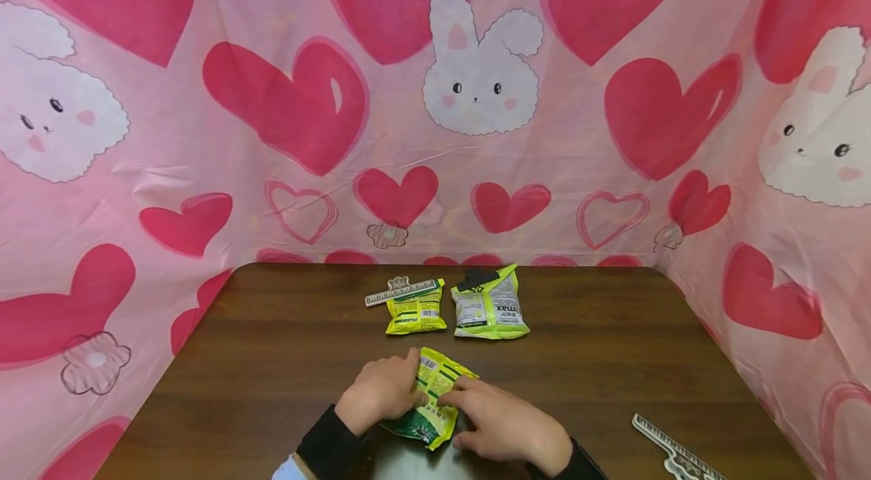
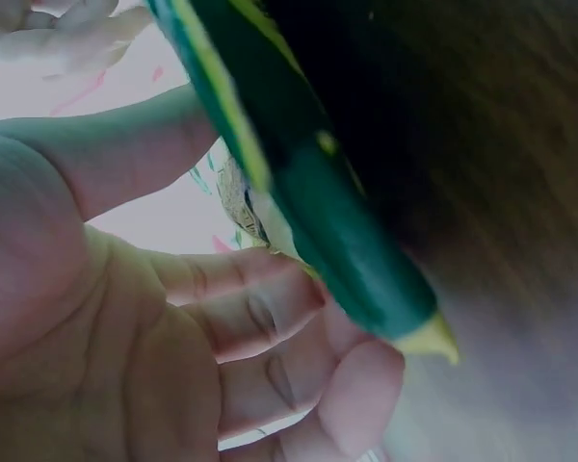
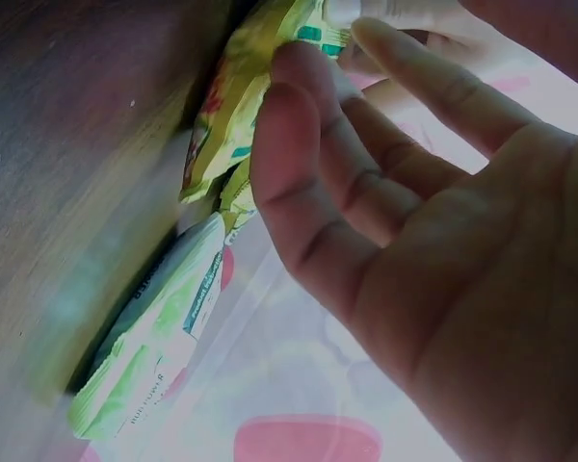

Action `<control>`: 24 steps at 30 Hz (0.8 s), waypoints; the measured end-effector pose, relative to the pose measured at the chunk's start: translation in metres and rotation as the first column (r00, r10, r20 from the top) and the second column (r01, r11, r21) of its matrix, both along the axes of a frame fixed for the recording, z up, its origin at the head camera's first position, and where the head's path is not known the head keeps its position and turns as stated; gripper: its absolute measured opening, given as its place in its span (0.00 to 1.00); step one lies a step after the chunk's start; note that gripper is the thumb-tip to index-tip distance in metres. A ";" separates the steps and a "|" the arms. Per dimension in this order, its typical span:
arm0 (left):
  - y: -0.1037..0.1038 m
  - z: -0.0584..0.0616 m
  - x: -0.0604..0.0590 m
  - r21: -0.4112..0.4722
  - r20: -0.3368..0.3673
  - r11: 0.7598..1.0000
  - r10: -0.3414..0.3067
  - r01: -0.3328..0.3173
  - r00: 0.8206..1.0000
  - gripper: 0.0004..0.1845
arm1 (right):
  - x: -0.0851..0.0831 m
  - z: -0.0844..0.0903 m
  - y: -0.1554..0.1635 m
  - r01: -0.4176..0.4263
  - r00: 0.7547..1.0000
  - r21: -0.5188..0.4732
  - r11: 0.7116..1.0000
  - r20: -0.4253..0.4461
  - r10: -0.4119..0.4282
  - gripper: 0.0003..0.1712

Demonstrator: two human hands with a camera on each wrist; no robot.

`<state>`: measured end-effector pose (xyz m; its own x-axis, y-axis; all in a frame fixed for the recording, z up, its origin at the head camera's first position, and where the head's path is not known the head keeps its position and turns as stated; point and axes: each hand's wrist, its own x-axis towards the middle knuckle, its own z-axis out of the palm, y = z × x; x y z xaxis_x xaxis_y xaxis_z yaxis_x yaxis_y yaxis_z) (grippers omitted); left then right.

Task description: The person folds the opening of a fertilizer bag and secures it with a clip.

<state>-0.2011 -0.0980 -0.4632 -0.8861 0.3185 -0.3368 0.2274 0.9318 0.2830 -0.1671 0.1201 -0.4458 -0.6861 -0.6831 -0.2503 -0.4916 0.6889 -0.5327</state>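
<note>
A yellow and green snack bag (image 1: 438,382) lies near the front middle of the table, between both hands. My left hand (image 1: 384,388) holds its left side, thumb on the upper face; in the left wrist view the bag's dark green end (image 2: 352,250) is beside the bent fingers. From the right, my right hand (image 1: 506,419) touches the bag with relaxed, slightly bent fingertips. Its thumb appears off the bag's edge. The right wrist view shows those fingers (image 3: 284,144) against the yellow bag (image 3: 233,101); part of the contact is hidden.
Farther back lie a yellow bag (image 1: 415,315) with a long key-patterned clip (image 1: 401,291) across its top, and a green-white bag (image 1: 490,310) with a black clip (image 1: 476,280). Another patterned clip (image 1: 670,444) is at the front right. Pink heart-printed cloth (image 1: 476,162) surrounds the table.
</note>
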 end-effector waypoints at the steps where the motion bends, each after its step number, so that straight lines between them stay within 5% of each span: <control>1: 0.001 0.000 0.001 0.002 -0.001 1.000 0.003 -0.003 1.000 0.40 | -0.001 0.000 -0.001 -0.003 1.000 0.005 1.000 0.010 0.003 0.26; 15: 0.015 -0.001 0.008 0.076 0.022 0.992 0.099 -0.100 0.995 0.42 | -0.004 -0.003 -0.002 -0.021 0.982 0.019 1.000 0.188 0.017 0.16; 24: 0.019 0.001 0.013 0.086 0.013 0.991 0.103 -0.103 0.995 0.40 | -0.002 -0.006 -0.004 -0.023 0.993 0.060 0.998 0.116 0.016 0.13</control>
